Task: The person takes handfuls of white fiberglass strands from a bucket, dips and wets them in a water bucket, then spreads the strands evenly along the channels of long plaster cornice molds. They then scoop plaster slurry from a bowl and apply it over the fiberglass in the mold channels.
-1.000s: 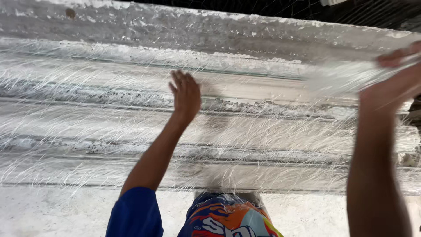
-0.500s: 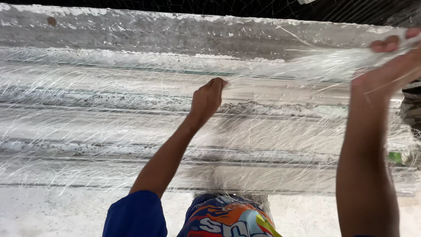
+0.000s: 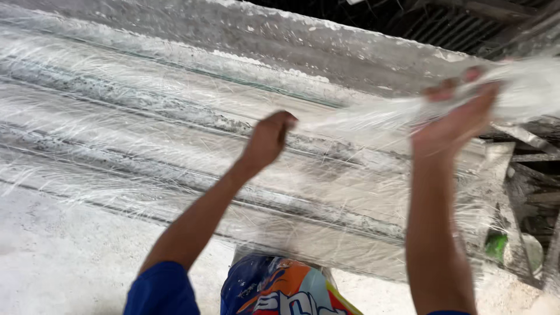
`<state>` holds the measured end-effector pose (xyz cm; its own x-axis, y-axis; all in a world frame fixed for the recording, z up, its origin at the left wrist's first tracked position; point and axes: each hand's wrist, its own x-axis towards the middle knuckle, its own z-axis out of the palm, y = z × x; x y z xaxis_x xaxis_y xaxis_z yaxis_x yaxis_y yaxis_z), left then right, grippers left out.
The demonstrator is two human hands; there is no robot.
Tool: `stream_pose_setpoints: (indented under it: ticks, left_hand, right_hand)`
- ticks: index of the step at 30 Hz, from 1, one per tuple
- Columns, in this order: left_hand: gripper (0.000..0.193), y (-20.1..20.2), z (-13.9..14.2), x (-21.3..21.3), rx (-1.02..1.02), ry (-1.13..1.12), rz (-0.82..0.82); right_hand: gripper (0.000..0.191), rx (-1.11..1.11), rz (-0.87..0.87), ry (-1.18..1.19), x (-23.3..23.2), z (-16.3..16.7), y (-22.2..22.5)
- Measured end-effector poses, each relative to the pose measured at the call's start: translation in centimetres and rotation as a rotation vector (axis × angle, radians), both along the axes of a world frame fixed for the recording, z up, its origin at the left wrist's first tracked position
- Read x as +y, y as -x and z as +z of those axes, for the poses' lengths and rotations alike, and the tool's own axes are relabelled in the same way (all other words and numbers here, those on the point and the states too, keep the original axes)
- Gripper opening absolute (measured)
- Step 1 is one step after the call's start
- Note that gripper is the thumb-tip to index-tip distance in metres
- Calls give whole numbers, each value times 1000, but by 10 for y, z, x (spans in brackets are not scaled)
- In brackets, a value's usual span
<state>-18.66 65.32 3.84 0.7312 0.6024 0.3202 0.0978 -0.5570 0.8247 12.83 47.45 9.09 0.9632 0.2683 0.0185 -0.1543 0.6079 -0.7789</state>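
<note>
Head view showed we gripped a fibre bundle [image 3: 373, 119] stretched sideways between our closed left hand [image 3: 267, 140] and half-closed right hand [image 3: 461, 116].

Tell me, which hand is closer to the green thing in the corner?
Right. The right hand is raised above the green thing, on the same side, gripping the white fibre bundle. The left hand holds the bundle's other end, farther away toward the middle.

Colours, fibre layup
Fibre mat [image 3: 373, 119] translucent white; ribbed panel [image 3: 146, 116] grey-white; sleeve [image 3: 160, 289] blue; shorts [image 3: 280, 289] orange-blue print.
</note>
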Motion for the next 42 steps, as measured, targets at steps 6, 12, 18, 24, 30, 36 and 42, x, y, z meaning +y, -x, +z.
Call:
stream_pose_setpoints:
  ticks: [6,12,18,24,30,36,42]
  left_hand:
    - [29,-7,-26,60,833,-450,292]
    - [44,-60,-3,-69,-46,-27,-18]
    - [19,-63,-35,-43,54,-38,56]
    - [39,-76,-43,7,508,-826,386]
    - [31,-103,-17,-116,33,362,-226]
    - [22,-111,-54,-78,288,-43,36]
    - [36,-130,-29,-75,735,-800,491]
  right_hand:
    - [52,-167,-163,54,-59,10,-120]
    - [44,-22,113,119,-2,6,53]
    - [53,-4,-192,204,-69,8,-75]
    - [44,-285,-219,177,-131,9,-133]
    - [31,121,7,140,-43,5,31]
    - [44,-28,-205,212,-104,25,-111]
    - [54,-238,-225,196,-161,22,-174]
